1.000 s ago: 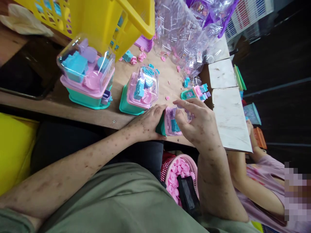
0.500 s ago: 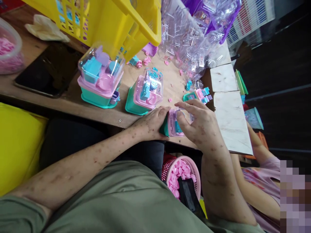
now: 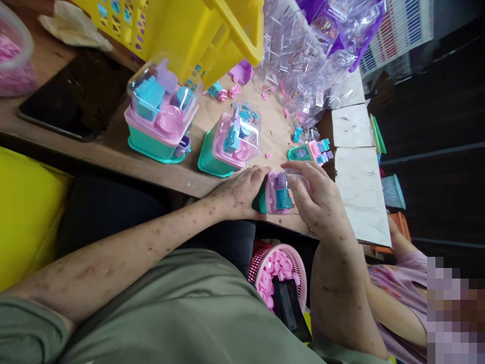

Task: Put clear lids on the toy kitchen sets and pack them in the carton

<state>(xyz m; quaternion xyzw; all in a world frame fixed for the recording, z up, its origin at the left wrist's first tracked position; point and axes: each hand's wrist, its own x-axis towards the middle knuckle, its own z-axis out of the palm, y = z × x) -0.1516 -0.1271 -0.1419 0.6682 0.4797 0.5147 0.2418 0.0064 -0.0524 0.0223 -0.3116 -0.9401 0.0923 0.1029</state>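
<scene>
A small toy box with a teal base and pink top lies tipped at the table's front edge, its top facing right. My left hand is closed round its teal base. Purple pieces and a teal block show on the pink top. My right hand is just right of the box, fingers curled on a clear plastic cover, which they partly hide. Whether the cover still touches the box is unclear. Left of my hands stand two similar covered toy boxes, a nearer one and a farther one.
A yellow basket stands behind the boxes, beside a heap of clear plastic covers. A black phone-like slab lies left. A teal-and-pink toy piece lies right. Below is a pink basket of pink parts; another person's arm shows right.
My right hand has shifted slightly right, away from the box top, with the clear cover at its fingers. More of the purple and teal pieces shows. My left hand keeps its hold.
</scene>
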